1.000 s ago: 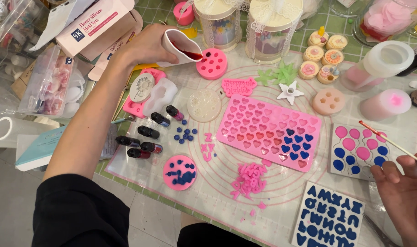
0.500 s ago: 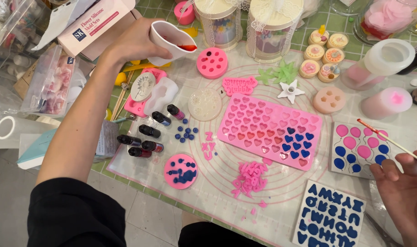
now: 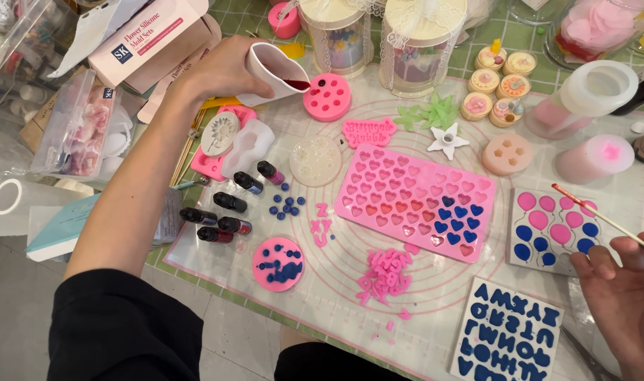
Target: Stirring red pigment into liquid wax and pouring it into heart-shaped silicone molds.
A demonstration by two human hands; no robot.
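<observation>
Left hand (image 3: 219,70): fingers wrapped firmly around a white cup (image 3: 276,70), held at the far left of the work mat (image 3: 336,282). Cup was tilted toward the right, its pinched spout hanging just over the near-left edge of a round pink mould (image 3: 327,97) with small cavities, some already dark. Dark red liquid (image 3: 293,84) had pooled at the spout.

Right hand (image 3: 622,293): at the near right edge, fingers curled loosely, pinching the end of a thin wooden stick (image 3: 600,216) with a reddened tip, which pointed left above a balloon mould (image 3: 556,233) filled pink and blue.

Items between the hands:
- heart mould (image 3: 417,204), pink, large, mostly filled, at the centre;
- letter mould (image 3: 505,339), white with blue fill, near right;
- small dye bottles (image 3: 226,208), lying on their sides at the left;
- loose blue beads (image 3: 285,204) just right of the bottles;
- pile of pink letters (image 3: 387,274), near centre;
- second round pink mould (image 3: 278,264), with blue pieces, near left.

Hazards, as judged: cavities of the round mould were small and the spout wide, so too steep a tilt could flood them and run red liquid across the mould face and onto the mat. Cup sat off-centre over the rim, so a drip could land outside. Forearm passed close above the bottles and could roll them.
</observation>
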